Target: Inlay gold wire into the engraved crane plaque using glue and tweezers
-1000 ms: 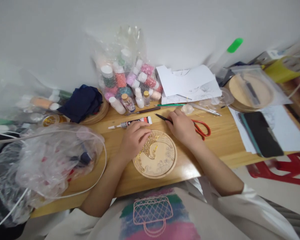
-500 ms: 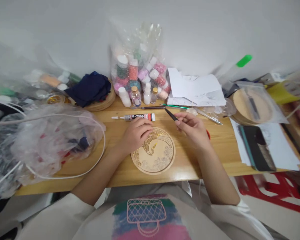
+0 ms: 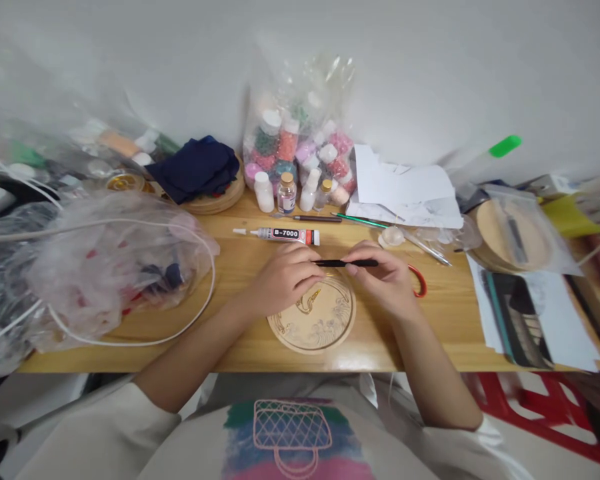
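Note:
A slim black tool, which looks like tweezers (image 3: 353, 263), lies level between my two hands. My right hand (image 3: 383, 277) is closed, pinching its thicker end between thumb and fingers. At the thin end, the fingers of my left hand (image 3: 287, 277) are closed about the tip, which is partly hidden. Below them a round wooden disc (image 3: 325, 333) rests flat on the table, engraved with waves and a gold-lined bird figure. My left hand covers the disc's upper left part. Just beyond my left fingers lies a B-7000 glue tube (image 3: 285, 234).
Small bottles (image 3: 287, 193) stand before a clear bag of bead jars (image 3: 280, 143). A brown pencil-like stick (image 3: 317, 219) and a green one (image 3: 363, 221) lie nearby. Red-handled scissors (image 3: 420, 281) sit beside my right hand. Plastic bags (image 3: 100, 260) and a white cable crowd the left; a phone (image 3: 520, 320) lies right.
My right hand has brought the black tweezers down and left, from slanting in the air to level, so their tip meets my left fingers. The whole view has shifted slightly.

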A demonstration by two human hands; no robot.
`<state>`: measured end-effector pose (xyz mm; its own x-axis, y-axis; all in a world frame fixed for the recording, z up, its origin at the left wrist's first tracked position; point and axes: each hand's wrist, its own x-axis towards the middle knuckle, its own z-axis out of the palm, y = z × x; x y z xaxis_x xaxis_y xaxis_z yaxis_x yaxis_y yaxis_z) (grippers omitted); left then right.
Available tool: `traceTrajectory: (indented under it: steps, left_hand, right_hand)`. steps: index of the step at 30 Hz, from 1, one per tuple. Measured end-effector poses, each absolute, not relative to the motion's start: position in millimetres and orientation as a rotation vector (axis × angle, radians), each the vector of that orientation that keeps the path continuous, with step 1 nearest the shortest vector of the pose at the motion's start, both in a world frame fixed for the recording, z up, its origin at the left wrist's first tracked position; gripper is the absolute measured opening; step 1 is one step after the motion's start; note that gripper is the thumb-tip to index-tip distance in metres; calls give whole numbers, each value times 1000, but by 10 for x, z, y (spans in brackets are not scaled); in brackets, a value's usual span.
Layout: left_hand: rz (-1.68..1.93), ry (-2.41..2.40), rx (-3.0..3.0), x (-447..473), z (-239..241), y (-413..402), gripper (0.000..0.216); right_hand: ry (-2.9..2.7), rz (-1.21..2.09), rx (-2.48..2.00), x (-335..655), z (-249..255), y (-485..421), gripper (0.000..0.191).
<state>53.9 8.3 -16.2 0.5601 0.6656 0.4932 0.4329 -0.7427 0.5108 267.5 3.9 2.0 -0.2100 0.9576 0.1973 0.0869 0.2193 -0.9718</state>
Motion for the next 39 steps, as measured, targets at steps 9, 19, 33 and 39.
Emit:
traceTrajectory:
  steps: [9,19,33,39]
  left_hand:
    - [1085,876,2429,575,-112,30,15]
    - [1192,969,2461,526,-55,47,7]
    - [1120,847,2346,578,-48,38,6]
    - [1117,876,2403,560,-43,34,6]
  right_hand:
    - [-1495,1251,-1045,2509,-33,-19,16]
    - [-1504,992,-1089,2643,-9,-28,12]
    - [-1616,1144,-1011,2572,11,-36,18]
    - [-1527,997,-1091,2638,0,-50,12]
